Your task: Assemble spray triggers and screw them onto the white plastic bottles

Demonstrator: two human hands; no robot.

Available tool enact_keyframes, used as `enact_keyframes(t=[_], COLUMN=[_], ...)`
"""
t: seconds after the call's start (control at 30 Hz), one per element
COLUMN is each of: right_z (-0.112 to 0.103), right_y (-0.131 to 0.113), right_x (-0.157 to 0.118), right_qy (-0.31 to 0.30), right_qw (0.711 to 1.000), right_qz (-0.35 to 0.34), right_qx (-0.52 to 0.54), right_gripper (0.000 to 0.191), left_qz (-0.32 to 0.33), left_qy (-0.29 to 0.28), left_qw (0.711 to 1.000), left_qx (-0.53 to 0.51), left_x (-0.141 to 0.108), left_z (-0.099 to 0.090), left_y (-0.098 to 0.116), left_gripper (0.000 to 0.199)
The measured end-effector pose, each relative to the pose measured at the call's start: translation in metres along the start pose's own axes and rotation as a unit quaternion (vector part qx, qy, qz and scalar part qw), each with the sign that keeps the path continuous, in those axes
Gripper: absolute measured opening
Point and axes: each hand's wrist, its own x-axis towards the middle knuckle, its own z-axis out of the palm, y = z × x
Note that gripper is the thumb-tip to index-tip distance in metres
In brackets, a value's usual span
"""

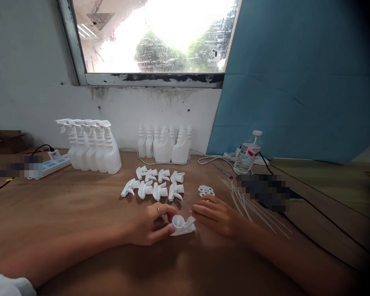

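We grip the white plastic trigger sprayer head (182,225) in our left hand (149,224), while our right hand (215,216), fingers loosely curled and holding nothing, touches it at 3 o'clock.

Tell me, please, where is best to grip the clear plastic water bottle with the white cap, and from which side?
Probably grip the clear plastic water bottle around its body, below the white cap. It stands upright, so come from the front side; the blue panel stands behind it.

— What was that white piece?
— A white plastic trigger sprayer head (181,226), threaded collar opening turned upward, nozzle end pointing right.
— Where did it lie?
— On its side, well in front of the loose sprayer heads (156,185).
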Motion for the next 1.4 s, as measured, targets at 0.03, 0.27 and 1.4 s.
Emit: enact_keyframes(t=[0.03,0.27,1.4], right_z=[0.001,0.007,0.002], right_y=[0.000,-0.003,0.034], right_x=[0.000,0.005,-0.027], right_qy=[0.001,-0.006,-0.224], right_qw=[1.000,0.999,0.884], right_qz=[0.001,0.021,0.366], right_qx=[-0.005,-0.024,0.186], right_gripper=[0.011,0.012,0.021], left_qz=[0.008,0.136,0.133], left_qy=[0.002,0.008,-0.048], left_qw=[1.000,0.990,0.989], left_qx=[0.008,0.023,-0.032], left_x=[0.000,0.001,0.004], left_z=[0.000,0.002,0.000], left_y=[-0.001,-0.005,-0.001], left_gripper=[0.031,0.027,0.026])
